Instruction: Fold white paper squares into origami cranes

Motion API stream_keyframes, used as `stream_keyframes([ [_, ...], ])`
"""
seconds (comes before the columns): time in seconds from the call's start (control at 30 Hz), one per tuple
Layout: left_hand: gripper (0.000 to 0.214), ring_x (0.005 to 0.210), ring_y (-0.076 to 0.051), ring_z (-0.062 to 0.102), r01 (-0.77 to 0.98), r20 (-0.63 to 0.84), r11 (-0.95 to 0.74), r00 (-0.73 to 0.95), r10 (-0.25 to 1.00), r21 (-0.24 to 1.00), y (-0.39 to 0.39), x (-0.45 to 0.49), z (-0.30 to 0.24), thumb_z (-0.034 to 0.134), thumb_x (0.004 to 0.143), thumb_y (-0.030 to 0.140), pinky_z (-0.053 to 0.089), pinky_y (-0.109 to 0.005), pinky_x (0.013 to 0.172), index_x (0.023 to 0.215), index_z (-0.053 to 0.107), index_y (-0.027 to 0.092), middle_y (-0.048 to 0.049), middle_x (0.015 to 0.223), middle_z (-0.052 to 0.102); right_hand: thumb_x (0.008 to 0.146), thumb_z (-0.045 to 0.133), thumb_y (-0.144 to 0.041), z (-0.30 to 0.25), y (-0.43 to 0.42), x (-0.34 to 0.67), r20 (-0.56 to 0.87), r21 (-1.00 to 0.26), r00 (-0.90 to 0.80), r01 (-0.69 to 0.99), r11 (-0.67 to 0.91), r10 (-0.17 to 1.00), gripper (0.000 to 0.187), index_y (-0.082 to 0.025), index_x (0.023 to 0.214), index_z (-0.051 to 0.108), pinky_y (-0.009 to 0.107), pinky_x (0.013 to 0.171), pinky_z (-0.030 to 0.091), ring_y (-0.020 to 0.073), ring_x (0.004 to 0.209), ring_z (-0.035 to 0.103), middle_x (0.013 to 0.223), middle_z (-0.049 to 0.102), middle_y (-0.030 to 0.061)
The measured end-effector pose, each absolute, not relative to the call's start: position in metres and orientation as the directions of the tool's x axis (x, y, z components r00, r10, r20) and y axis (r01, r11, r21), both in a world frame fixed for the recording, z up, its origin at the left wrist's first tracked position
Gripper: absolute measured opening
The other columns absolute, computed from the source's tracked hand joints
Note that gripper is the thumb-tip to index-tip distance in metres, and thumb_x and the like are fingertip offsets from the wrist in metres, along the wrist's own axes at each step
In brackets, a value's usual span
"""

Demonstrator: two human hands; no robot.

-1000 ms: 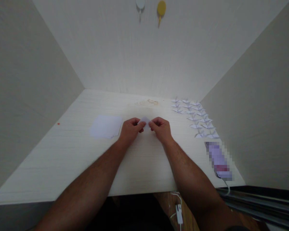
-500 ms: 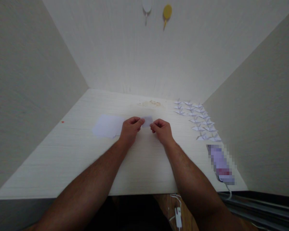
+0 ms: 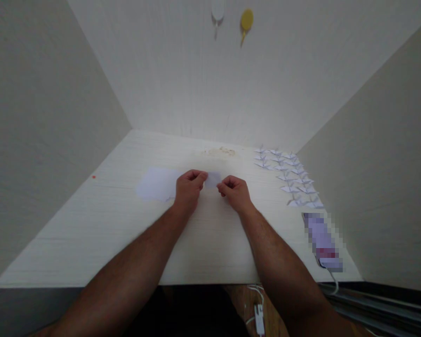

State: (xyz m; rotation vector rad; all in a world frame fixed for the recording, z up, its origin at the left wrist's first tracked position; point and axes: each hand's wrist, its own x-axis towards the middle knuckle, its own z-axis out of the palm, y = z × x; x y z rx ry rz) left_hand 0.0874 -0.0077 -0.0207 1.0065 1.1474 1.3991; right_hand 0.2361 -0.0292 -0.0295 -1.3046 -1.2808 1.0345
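Between my two hands is a small piece of white paper, held just above or at the table; the exact height is hard to tell. My left hand pinches its left side between thumb and fingers. At the lower right corner, my right hand grips the paper with its fingertips. Larger white paper sheets lie flat just left of my left hand, which partly covers their right end. Fold lines on the small paper are too faint to make out.
Several folded paper cranes stand in rows at the table's back right. Nearer me lies a phone with a cable, its screen pixelated. Walls enclose the white table on three sides. A white power strip is below the front edge.
My right hand's fingertips have shifted slightly left and down along the paper's edge. The whole view has moved a little; both hands keep hold of the paper.
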Motion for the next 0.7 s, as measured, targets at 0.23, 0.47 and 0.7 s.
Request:
stream_keyframes([
  [0.23,0.019,0.048,-0.009,0.038,-0.099,0.011,-0.03,-0.189,0.982,0.995,-0.011,0.0897,-0.0191,0.069,0.072,0.034,0.032,-0.024,0.048,0.067,0.062,0.017,0.0044,0.054,0.05,0.07,0.068,-0.032,-0.0279,-0.0301,0.2347,0.058,-0.99,0.063,0.129,0.05,0.996,0.019,-0.019,0.061,0.058,0.023,0.049,0.036,0.0095,0.048,0.047,0.052,0.057,-0.003],
  [0.47,0.021,0.051,-0.01,0.041,-0.037,0.033,-0.04,-0.167,0.985,0.998,-0.0078,0.0885,-0.0263,0.066,0.074,0.037,0.033,-0.024,0.05,0.068,0.061,0.017,0.004,0.055,0.05,0.072,0.069,-0.033,-0.0321,-0.0313,0.2366,0.069,-0.985,0.079,0.161,0.056,0.994,0.02,-0.019,0.061,0.059,0.024,0.049,0.035,0.0096,0.047,0.046,0.052,0.058,-0.0029],
  [0.7,0.031,0.048,-0.008,0.038,-0.102,0.04,-0.032,0.079,0.996,0.994,-0.0067,0.083,-0.0282,0.067,0.072,0.042,0.029,-0.024,0.049,0.061,0.053,0.018,0.0052,0.051,0.044,0.069,0.071,-0.034,-0.0356,-0.0295,0.2391,0.05,-0.994,0.093,0.103,0.04,0.994,0.021,-0.019,0.061,0.059,0.025,0.05,0.037,0.0106,0.047,0.048,0.053,0.06,-0.0024],
])
